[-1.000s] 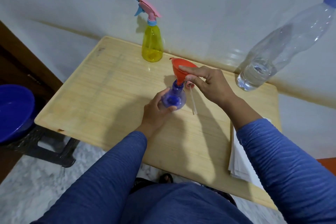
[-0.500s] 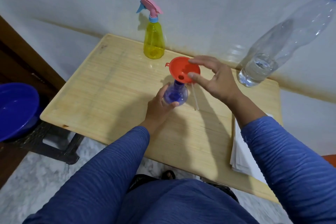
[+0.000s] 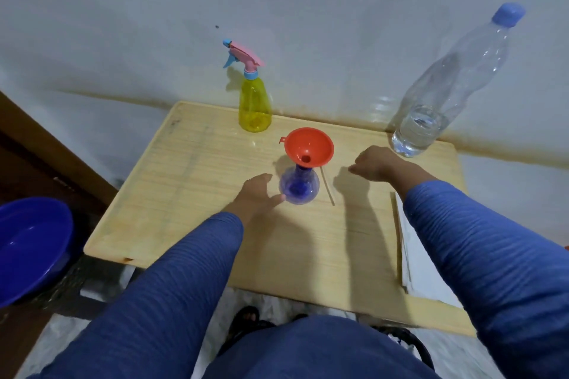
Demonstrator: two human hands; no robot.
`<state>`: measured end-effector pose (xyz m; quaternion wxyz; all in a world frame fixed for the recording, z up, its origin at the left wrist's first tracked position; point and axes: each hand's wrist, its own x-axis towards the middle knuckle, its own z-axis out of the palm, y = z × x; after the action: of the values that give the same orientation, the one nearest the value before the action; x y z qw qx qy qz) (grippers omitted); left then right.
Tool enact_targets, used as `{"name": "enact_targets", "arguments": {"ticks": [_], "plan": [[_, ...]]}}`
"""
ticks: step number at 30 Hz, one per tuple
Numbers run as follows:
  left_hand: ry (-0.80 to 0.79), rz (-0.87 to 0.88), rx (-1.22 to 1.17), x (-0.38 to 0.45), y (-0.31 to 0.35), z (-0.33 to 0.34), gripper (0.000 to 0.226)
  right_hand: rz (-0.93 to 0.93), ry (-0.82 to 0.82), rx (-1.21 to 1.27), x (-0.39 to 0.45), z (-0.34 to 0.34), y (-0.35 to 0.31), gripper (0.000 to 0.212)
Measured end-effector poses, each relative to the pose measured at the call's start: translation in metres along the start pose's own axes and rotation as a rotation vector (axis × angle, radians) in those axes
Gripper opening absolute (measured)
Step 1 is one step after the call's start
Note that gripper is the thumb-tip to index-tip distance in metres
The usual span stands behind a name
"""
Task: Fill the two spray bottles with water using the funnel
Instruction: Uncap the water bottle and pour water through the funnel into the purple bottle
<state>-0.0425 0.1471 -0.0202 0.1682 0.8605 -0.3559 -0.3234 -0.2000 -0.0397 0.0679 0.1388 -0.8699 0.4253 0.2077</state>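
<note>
So the red funnel [image 3: 308, 148] is now sitting by itself in the neck of the blue spray bottle [image 3: 299, 189], which stands around the middle of the table [image 3: 184, 194], a bit toward the far edge. Half a second ago the right hand [image 3: 377, 164] was on the funnel's rim; now it's let go and pulled off to the right, hovering near the water bottle [image 3: 446, 92] at the far right corner. Its fingers look loosely curled with nothing in them. The left hand [image 3: 255, 194] has its fingers resting against the blue bottle's side, steadying it rather than really wrapping it, as far as one can tell.

What that means: funnel placement looks done, and the pour is probably next, with the right hand seemingly headed for the water bottle. That one still has its cap on and only a little water at the bottom.

The yellow spray bottle [image 3: 255, 104] stands at the far edge with its pink trigger head screwed on. A thin dip tube [image 3: 327, 186] lies just right of the blue bottle. White papers [image 3: 421, 258] sit along the right edge, and a blue basin [image 3: 27, 246] is off the left side.
</note>
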Motion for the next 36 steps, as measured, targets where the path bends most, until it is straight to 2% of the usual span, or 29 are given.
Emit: {"name": "enact_targets", "arguments": {"ticks": [3, 6, 12, 19, 24, 29, 32, 36], "plan": [[-0.078, 0.017, 0.277, 0.019, -0.004, -0.034, 0.069, 0.095, 0.006, 0.042, -0.002, -0.013, 0.001, 0.051], [-0.081, 0.078, 0.522, 0.039, 0.012, -0.078, 0.063, 0.176, 0.052, 0.085, -0.012, -0.033, 0.003, 0.049], [-0.002, 0.265, 0.851, 0.068, 0.102, -0.162, 0.06, 0.323, 0.165, 0.141, -0.028, -0.083, 0.017, 0.039], [0.067, 0.523, 0.843, 0.062, 0.237, -0.19, 0.062, 0.524, 0.262, 0.225, -0.055, -0.154, 0.049, 0.052], [0.085, 0.661, 0.825, 0.057, 0.321, -0.171, 0.064, 0.537, 0.449, 0.17, -0.059, -0.193, 0.083, 0.042], [0.091, 0.705, 0.636, 0.058, 0.376, -0.14, 0.07, 0.391, 0.609, 0.129, -0.04, -0.22, 0.114, 0.046], [0.052, 0.73, 0.484, 0.069, 0.389, -0.121, 0.079, 0.28, 0.693, 0.237, -0.026, -0.218, 0.129, 0.055], [-0.039, 0.742, 0.296, 0.081, 0.388, -0.098, 0.082, 0.134, 0.759, 0.48, -0.012, -0.199, 0.145, 0.043]]}}
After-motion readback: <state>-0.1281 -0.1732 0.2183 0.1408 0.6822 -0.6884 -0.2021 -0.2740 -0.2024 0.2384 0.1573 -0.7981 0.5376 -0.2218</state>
